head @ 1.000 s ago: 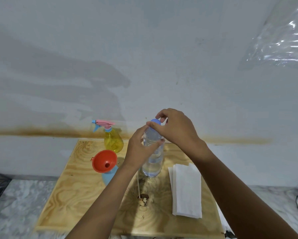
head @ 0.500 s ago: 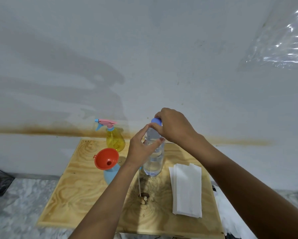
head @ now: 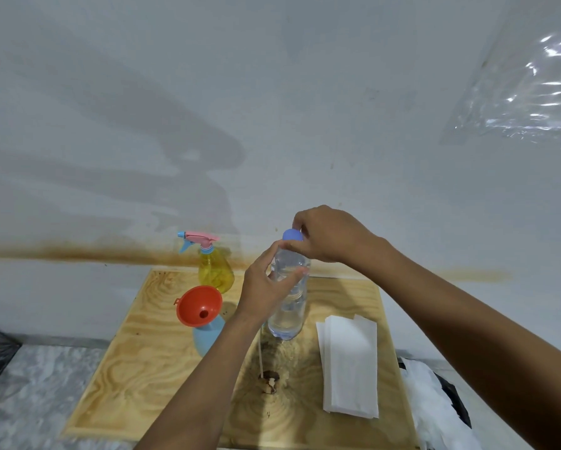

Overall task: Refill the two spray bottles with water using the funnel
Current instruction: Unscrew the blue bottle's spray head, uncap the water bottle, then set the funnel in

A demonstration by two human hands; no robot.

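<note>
A clear water bottle is held a little above the wooden board. My left hand grips its upper body. My right hand pinches its blue cap. An orange funnel sits in the neck of a light blue spray bottle at the left, with no spray head on it. Behind that stands a yellow spray bottle with a pink and blue trigger head.
A stack of white paper towels lies on the board's right side. A thin white tube lies near a dark knot in the wood. A white wall rises close behind. A white plastic bag sits at the right.
My right hand's fingers have shifted round the blue cap, so more of it shows. The view has drifted slightly; the bottles and funnel stay put.
</note>
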